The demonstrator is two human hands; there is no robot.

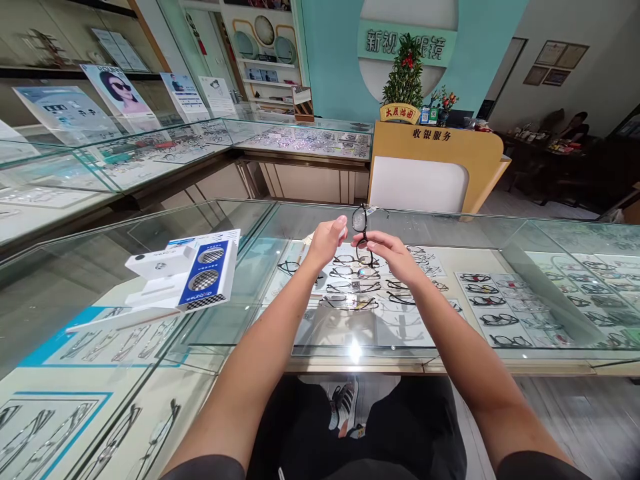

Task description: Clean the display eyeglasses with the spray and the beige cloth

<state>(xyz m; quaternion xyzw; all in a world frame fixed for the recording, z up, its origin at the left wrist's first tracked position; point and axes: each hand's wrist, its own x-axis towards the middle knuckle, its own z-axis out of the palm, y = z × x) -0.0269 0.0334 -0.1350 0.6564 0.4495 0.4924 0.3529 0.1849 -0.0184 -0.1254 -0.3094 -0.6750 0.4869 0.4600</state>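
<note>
My right hand (395, 255) is closed on a pair of dark-framed eyeglasses (359, 219), pinching them near the lower lens. They are held upright on edge above the glass display case (345, 339), with a small white tag by one temple. Just left of them, my left hand (326, 241) is closed with the thumb up. Something small and whitish shows at its fingers, too hidden to name. Rows of eyeglasses (353, 288) lie inside the case below both hands.
A blue-and-white box display stand (206, 275) rests on the glass at left. More eyeglasses (500, 320) lie in the case at right. Beyond are another glass counter (305, 123), a yellow cashier desk (425, 143) with a plant (407, 73), and a person (575, 127) far right.
</note>
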